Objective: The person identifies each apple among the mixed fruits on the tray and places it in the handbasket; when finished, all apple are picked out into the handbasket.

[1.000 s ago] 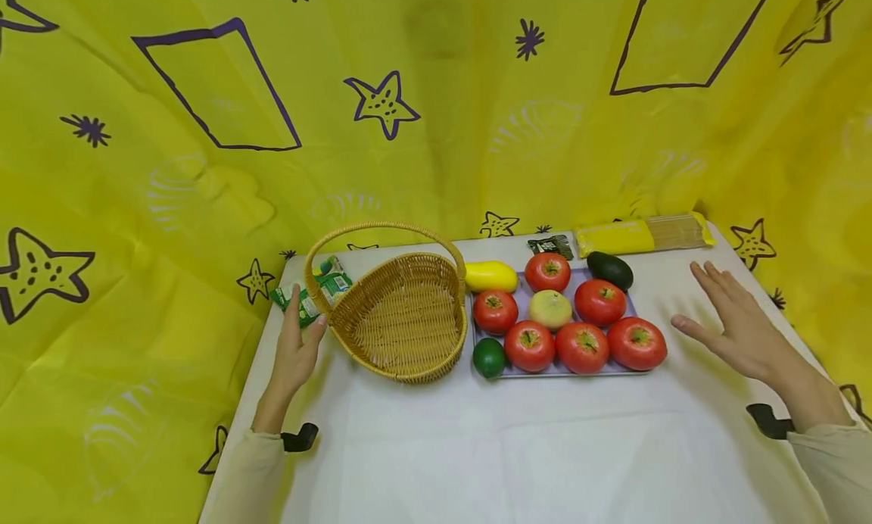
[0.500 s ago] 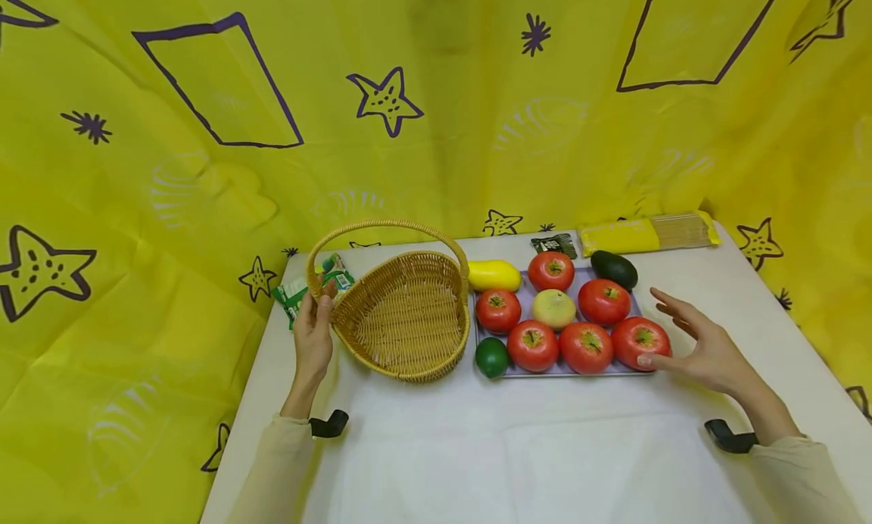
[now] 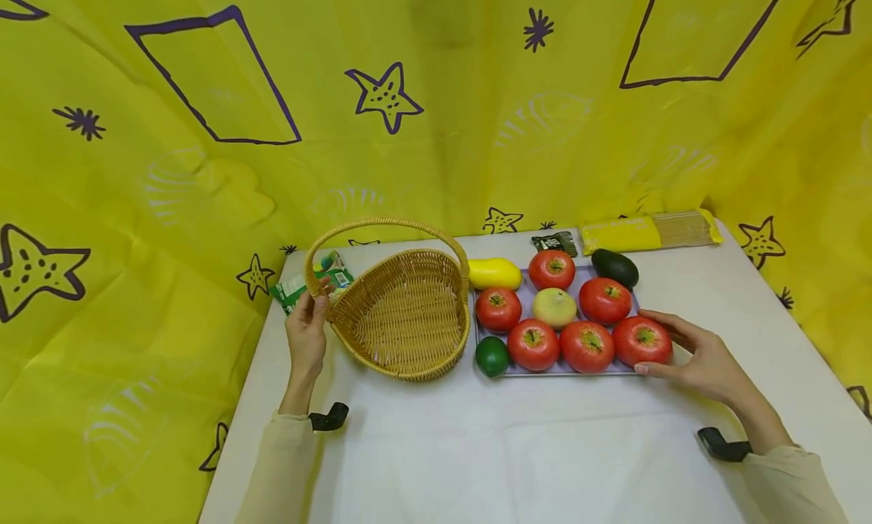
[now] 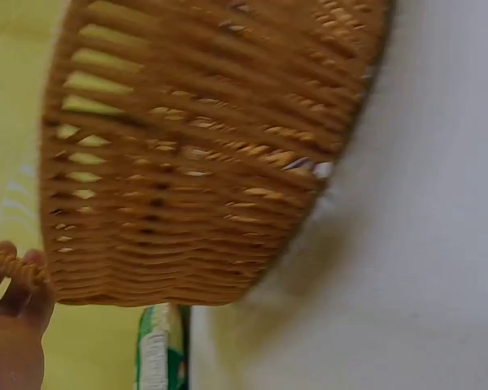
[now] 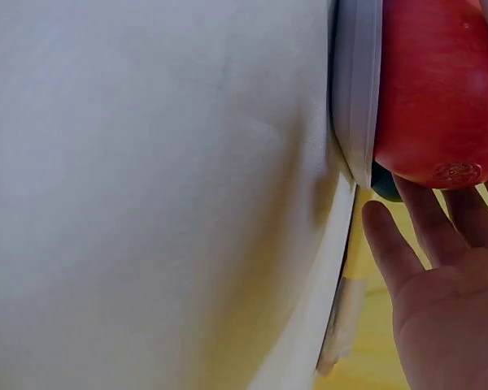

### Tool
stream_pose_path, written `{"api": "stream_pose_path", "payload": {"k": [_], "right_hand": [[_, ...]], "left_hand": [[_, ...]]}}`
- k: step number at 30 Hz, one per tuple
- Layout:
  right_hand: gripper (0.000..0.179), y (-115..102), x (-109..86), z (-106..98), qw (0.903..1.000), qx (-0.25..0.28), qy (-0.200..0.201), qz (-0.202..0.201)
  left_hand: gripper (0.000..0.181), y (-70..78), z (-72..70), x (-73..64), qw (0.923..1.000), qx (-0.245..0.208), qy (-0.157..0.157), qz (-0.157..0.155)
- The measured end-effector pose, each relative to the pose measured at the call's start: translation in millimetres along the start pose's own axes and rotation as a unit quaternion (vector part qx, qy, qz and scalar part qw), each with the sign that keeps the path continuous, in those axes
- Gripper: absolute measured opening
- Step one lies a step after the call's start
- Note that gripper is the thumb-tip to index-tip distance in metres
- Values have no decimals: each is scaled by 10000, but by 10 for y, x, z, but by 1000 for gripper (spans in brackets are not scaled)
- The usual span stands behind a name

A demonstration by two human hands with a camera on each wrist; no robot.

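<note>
On the left stands a wicker basket [image 3: 409, 319] with a tall arched handle, its inside facing me. My left hand [image 3: 306, 341] grips the foot of that handle; in the left wrist view, fingers [image 4: 12, 284] curl round the woven handle beside the basket wall [image 4: 171, 187]. My right hand [image 3: 705, 365] is at the front right tomato [image 3: 643, 340], thumb in front and fingers behind. In the right wrist view the fingers [image 5: 427, 215] reach under the red tomato [image 5: 439, 89]. This tomato still sits on the lilac tray [image 3: 521, 372].
Also on the tray are several tomatoes [image 3: 534, 345], a pale yellow round fruit [image 3: 554, 308], a green lime-like fruit [image 3: 492, 357] and a dark avocado [image 3: 615, 269]. A yellow squash-like item [image 3: 495, 274], green packets [image 3: 293, 291], a dark sachet [image 3: 555, 243] and a noodle pack [image 3: 650, 231] lie around.
My right hand has come in from the right and closed its thumb and fingers about the front right tomato. The left hand has moved onto the basket's handle.
</note>
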State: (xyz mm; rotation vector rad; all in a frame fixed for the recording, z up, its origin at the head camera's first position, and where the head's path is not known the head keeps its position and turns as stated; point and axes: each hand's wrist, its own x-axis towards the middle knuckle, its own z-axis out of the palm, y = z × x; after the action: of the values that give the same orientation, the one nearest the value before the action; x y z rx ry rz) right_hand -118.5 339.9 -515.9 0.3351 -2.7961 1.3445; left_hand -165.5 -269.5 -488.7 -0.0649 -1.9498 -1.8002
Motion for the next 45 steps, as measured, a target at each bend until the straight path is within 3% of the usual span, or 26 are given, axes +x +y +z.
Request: {"api": "stream_pose_path", "payload": {"k": [7, 21, 35, 45], "right_hand": [[83, 13, 48, 9, 9986, 394, -83, -343], [80, -62, -10, -63, 9977, 662, 123, -39], [75, -442, 175, -44, 9928, 1073, 442, -291], [76, -672, 386, 88, 9871, 1392, 340, -714]], "left_hand": [[35, 31, -44, 30, 9989, -413, -115, 209], [35, -27, 25, 46, 9985, -420, 134, 320], [36, -26, 49, 30, 9991, -57, 347, 244], [33, -41, 57, 16, 9988, -111, 350, 309]]}}
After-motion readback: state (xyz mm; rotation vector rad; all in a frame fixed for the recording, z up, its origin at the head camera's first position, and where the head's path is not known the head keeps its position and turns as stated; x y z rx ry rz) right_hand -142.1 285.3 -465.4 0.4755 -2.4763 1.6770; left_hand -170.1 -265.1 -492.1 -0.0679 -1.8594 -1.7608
